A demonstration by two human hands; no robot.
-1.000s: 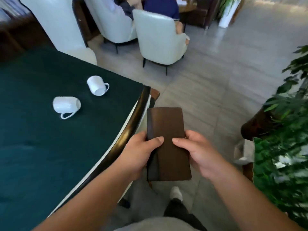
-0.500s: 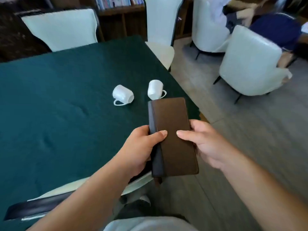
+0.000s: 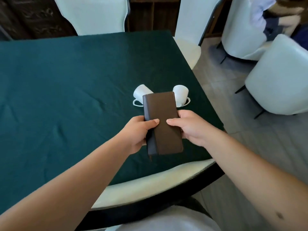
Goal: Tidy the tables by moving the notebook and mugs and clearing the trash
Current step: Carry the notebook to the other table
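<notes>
A brown notebook (image 3: 162, 120) with a dark spine is held closed above the green table (image 3: 66, 90), near its right side. My left hand (image 3: 140, 133) grips its spine edge, thumb on the cover. My right hand (image 3: 188, 126) grips the opposite edge, thumb on top too. Two white mugs lie on their sides on the cloth just beyond the notebook: one mug (image 3: 140, 92) to the left, the other mug (image 3: 180, 94) to the right. The notebook's far end hides part of each.
A white chair back with a dark rim (image 3: 150, 185) stands between me and the table. More white chairs (image 3: 276, 84) stand at the far side and to the right on the grey floor. A seated person (image 3: 280, 15) is at the top right.
My view has swung left, from the table's corner to facing over it. Both hands have carried the notebook from above the floor to above the cloth, in front of the mugs.
</notes>
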